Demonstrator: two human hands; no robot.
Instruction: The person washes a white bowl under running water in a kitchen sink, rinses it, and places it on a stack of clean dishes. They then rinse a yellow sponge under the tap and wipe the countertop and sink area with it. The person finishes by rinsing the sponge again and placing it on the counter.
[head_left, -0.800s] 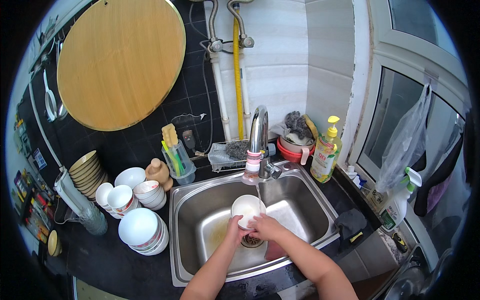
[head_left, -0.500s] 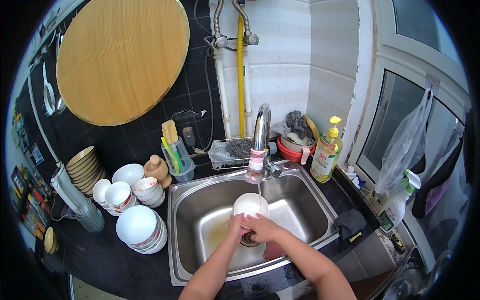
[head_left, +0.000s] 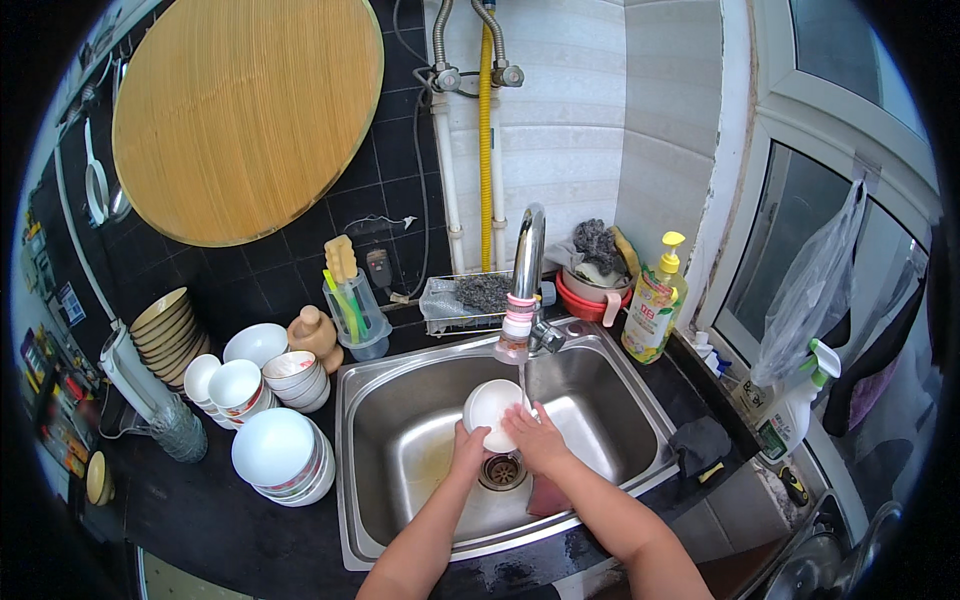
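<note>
A white bowl [head_left: 490, 402] is tilted over the stainless steel sink [head_left: 390, 440], just left of the thin water stream [head_left: 522, 375] from the faucet [head_left: 528, 255]. At its lower left edge, my left hand [head_left: 468, 448] is closed around the rim, thumb on top. My right hand [head_left: 535, 440] lies against the bowl's right side with fingers stretched and spread, by the falling water. Below the bowl shows the round drain [head_left: 502, 472]. A reddish-brown cloth [head_left: 547, 497] lies in the sink beneath my right wrist.
Left of the sink stand stacked white bowls [head_left: 275, 455], more small bowls [head_left: 295, 375] and beige bowls [head_left: 165, 325]. Behind it are a utensil holder [head_left: 362, 325] and a wire rack [head_left: 465, 300]. At right stand a yellow-pump soap bottle [head_left: 655, 305] and a dark cloth [head_left: 700, 445].
My right hand has moved from the bowl's near rim to its right side, its fingers spreading. The bowl has shifted slightly left and up, exposing more of the drain.
</note>
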